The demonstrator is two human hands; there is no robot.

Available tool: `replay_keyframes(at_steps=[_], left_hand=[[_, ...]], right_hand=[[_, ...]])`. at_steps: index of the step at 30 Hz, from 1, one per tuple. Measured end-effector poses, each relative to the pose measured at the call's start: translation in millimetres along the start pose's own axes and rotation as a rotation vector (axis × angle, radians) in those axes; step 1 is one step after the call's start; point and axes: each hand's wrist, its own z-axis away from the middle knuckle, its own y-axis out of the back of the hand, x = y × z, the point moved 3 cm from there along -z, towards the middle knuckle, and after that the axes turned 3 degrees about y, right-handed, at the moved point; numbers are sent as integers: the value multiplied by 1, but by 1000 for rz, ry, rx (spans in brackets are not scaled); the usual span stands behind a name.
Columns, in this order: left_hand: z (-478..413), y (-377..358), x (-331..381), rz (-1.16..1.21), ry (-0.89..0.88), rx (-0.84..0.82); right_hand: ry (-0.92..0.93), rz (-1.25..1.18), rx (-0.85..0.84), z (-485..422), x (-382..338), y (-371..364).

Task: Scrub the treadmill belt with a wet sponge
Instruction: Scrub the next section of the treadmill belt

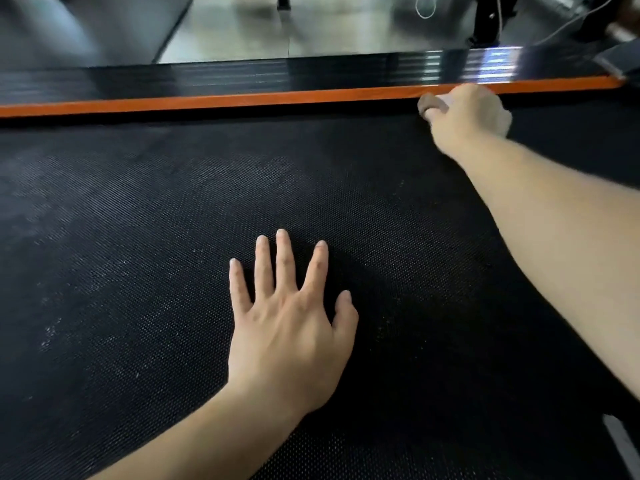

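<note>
While pressing palm-down on the treadmill belt (138, 237) at lower centre of the frame, holds left hand (287, 327) wide open: four fingers straight and fanned apart, thumb stuck out to the right. Has right arm stretched diagonally from the right edge of the frame up to the upper right. Curls right hand (464, 110) into a fist round a small grey-brown sponge (431, 105), seen only as a blurred lump poking out at the left side of the fist. Has sponge at the far edge of the belt, touching or just beside the orange strip (207, 100) running across the whole frame; cannot tell which through the blur. Cannot tell whether wet, either. Shows black dotted texture over nearly all of the belt, with pale dusty streaks and specks toward the left. Beyond the orange strip, shows a glossy black ribbed side rail (311, 72) catching bright reflections at upper right. Farther up, shows shiny pale floor (242, 29), a black post (488, 22) and a thin white cord (426, 8) along the top edge.
</note>
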Motion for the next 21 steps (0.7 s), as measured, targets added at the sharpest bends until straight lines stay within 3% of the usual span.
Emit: replay_keyframes(at_steps=[4, 9, 12, 15, 16, 19, 21], left_hand=[[-1, 1, 0, 5, 4, 3], [-1, 0, 1, 1, -8, 10], [-1, 1, -1, 13, -1, 5], [-2, 1, 0, 1, 5, -2], [-2, 1, 0, -5, 5, -1], [-2, 0, 1, -8, -1, -3], [-1, 1, 0, 1, 8, 1]], right_hand=[[335, -115, -150, 32, -22, -10], [-39, 69, -22, -11, 20, 13], [133, 25, -22, 14, 12, 8], [316, -77, -162, 43, 15, 12], [309, -32, -155, 38, 20, 17], [55, 24, -21, 18, 38, 28], [98, 46, 12, 29, 29, 22]])
